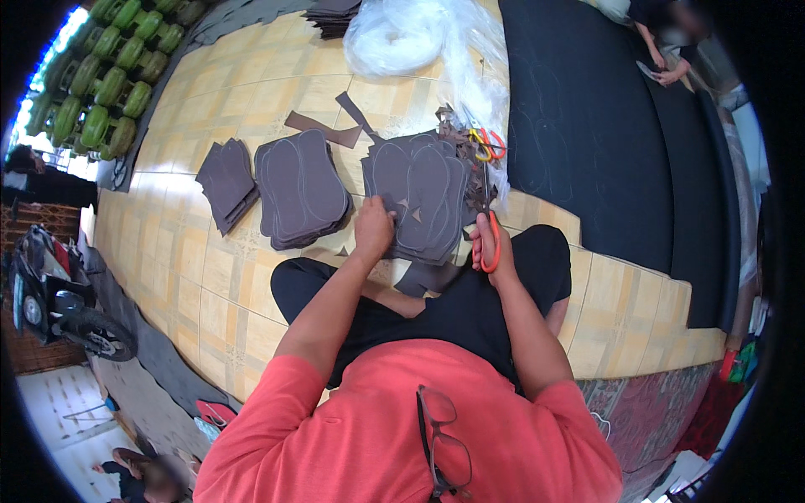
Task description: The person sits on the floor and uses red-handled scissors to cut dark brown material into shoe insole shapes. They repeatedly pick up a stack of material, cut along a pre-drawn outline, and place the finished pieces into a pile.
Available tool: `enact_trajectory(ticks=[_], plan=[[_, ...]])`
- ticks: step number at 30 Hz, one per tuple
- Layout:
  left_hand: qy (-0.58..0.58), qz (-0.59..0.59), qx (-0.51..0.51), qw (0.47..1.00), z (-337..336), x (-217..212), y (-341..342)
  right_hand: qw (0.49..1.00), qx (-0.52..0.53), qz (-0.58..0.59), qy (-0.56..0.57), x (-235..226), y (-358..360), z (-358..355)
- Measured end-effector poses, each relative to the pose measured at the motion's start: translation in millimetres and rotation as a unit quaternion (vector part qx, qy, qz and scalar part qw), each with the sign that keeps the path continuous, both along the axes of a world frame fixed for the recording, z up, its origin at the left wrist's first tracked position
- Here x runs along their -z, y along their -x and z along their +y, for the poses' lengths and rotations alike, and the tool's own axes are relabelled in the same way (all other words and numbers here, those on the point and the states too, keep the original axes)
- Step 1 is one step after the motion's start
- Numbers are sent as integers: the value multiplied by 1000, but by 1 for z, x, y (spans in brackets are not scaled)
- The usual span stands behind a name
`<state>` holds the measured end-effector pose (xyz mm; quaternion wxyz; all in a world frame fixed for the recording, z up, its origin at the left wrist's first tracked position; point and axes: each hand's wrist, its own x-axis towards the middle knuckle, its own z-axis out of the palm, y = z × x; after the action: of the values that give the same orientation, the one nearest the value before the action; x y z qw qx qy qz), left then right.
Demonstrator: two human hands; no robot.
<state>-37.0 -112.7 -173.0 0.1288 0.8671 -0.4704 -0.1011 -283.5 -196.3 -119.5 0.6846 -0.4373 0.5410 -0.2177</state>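
My left hand is closed at the near left edge of a stack of brown sheets, its fingers pinching a sheet there. White sole-shaped outlines are drawn on the top sheet, and small triangular offcuts lie on it. In my right hand, just right of that stack, is a pair of scissors with orange handles, blades pointing away from me. Brown scraps are heaped along the stack's right side. On them rests a second pair of scissors with yellow and red handles.
Left of the stack sit another outlined pile and a smaller pile. Brown strips and clear plastic lie beyond. A black sheet covers the right floor, where another person's hands work. A motorcycle stands left.
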Motion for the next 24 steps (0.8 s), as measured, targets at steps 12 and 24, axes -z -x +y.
enact_trajectory(ticks=[12, 24], plan=[[35, 115, 76, 990, -2, -12, 11, 1000, 10, -21, -8, 1, 0, 0], [-31, 588, 159, 792, 42, -170, -43, 982, 41, -182, -12, -17, -11, -1]])
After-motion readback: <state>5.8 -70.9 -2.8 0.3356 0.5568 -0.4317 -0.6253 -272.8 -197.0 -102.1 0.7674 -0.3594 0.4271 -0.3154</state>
